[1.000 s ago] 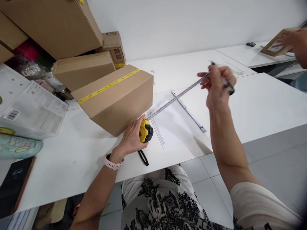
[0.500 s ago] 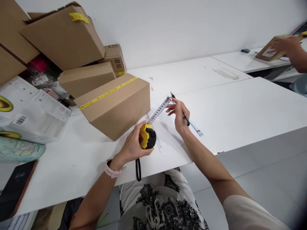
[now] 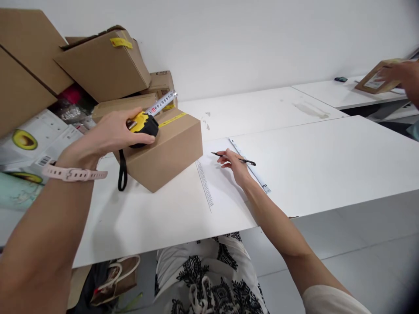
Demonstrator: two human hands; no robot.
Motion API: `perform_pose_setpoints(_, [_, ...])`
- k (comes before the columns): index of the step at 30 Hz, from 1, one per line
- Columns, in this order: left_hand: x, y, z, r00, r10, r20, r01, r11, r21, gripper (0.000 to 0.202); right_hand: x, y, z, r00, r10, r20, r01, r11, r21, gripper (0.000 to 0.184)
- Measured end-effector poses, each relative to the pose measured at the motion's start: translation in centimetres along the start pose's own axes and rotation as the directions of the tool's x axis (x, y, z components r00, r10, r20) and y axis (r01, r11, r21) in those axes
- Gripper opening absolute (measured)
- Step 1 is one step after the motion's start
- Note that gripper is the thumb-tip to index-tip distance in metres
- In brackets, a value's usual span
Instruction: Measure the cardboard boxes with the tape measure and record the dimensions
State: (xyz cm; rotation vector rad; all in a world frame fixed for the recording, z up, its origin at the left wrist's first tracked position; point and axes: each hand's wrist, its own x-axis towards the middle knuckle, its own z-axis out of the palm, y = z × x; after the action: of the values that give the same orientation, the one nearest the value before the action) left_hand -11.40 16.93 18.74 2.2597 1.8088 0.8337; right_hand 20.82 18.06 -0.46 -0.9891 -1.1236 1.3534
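Observation:
My left hand [image 3: 114, 131] is closed round a yellow and black tape measure [image 3: 145, 125], with a short length of marked blade sticking out up and right. It is over the top of a taped cardboard box [image 3: 170, 152]; whether it touches the box I cannot tell. A black strap hangs from the tape measure. My right hand [image 3: 236, 166] has a black pen [image 3: 247, 162] between its fingers, its tip pointing left over a white sheet of paper [image 3: 222, 187] with a column of small print. A clear ruler [image 3: 263, 184] lies along the sheet's right side, partly behind my hand.
More cardboard boxes [image 3: 104, 61] are piled at the back left, beside white cartons with avocado pictures [image 3: 26, 138]. At the far right a co-worker's hand [image 3: 404, 74] is at a small box [image 3: 376, 80]. The white table's front edge [image 3: 347, 202] runs across my lap.
My left hand has carried the tape measure left and up over the box. My right hand has let go of the blade's end and turned the pen tip leftward over the paper.

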Motion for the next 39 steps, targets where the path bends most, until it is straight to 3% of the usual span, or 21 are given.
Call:
perform_pose_setpoints(3, [1.2,-1.5,0.2,0.981,-0.147,0.128,0.119,0.971,0.207,0.090,0.0,0.3,0.1,0.999,0.028,0.034,-0.027,0.999,-0.037,0.052])
perform_pose_setpoints(9, [2.2,-2.6,-0.2,0.974,0.011,0.226,-0.057,0.978,0.199,0.091,-0.3,0.1,0.0,0.976,0.131,0.175,-0.132,0.991,-0.011,0.056])
perform_pose_setpoints(10, [1.9,-2.1,-0.1,0.980,0.042,0.193,-0.080,0.978,0.194,0.092,-0.3,0.1,0.0,0.967,0.155,0.201,-0.155,0.988,-0.011,0.056])
perform_pose_setpoints(12, [0.2,-0.3,1.1,0.990,0.141,0.026,-0.144,0.967,0.210,0.089,-0.3,0.1,0.0,0.952,0.184,0.244,-0.180,0.983,-0.038,0.052])
perform_pose_setpoints(13, [-1.0,1.0,2.2,0.971,0.206,-0.122,-0.175,0.958,0.227,0.085,-0.1,0.2,0.0,0.949,0.185,0.254,-0.175,0.983,-0.061,0.048])
perform_pose_setpoints(16, [-5.6,4.7,7.4,0.859,0.417,-0.297,-0.405,0.908,0.104,0.039,0.3,0.8,0.3,0.961,0.156,0.227,-0.130,0.984,-0.125,0.042])
perform_pose_setpoints(18, [-8.2,5.9,11.6,0.866,0.462,-0.192,-0.483,0.871,-0.083,0.015,0.2,1.0,0.5,0.979,0.141,0.145,-0.120,0.982,-0.144,0.048])
perform_pose_setpoints(20, [-9.5,5.6,15.5,0.904,0.426,-0.026,-0.419,0.873,-0.250,0.013,-0.7,1.0,0.5,0.990,0.126,0.057,-0.119,0.986,-0.119,0.048])
perform_pose_setpoints(22, [-9.9,4.3,18.3,0.922,0.340,0.183,-0.260,0.897,-0.356,0.034,-2.6,1.0,0.4,0.995,0.103,-0.004,-0.103,0.992,-0.076,0.044])
perform_pose_setpoints(24, [-9.8,2.7,20.1,0.897,0.257,0.358,-0.100,0.910,-0.403,0.056,-5.4,1.1,0.2,0.994,0.107,-0.036,-0.109,0.991,-0.079,0.039])
perform_pose_setpoints(26, [-9.8,1.6,21.0,0.862,0.238,0.448,-0.037,0.910,-0.412,0.063,-8.3,1.5,0.1,0.987,0.146,-0.071,-0.155,0.978,-0.142,0.037])
perform_pose_setpoints(30, [-10.3,1.2,21.5,0.838,0.285,0.465,-0.098,0.917,-0.386,0.065,-12.5,2.5,1.1,0.989,0.094,-0.115,-0.122,0.955,-0.270,0.035])
perform_pose_setpoints(34, [-10.4,1.3,21.8,0.822,0.306,0.480,-0.110,0.913,-0.393,0.073,-13.2,2.9,2.3,0.994,0.055,-0.093,-0.086,0.925,-0.369,0.043])
perform_pose_setpoints(39, [-10.5,1.0,22.4,0.831,0.315,0.458,-0.150,0.921,-0.360,0.078,-12.9,3.4,2.4,0.998,0.018,-0.055,-0.035,0.946,-0.324,0.031])
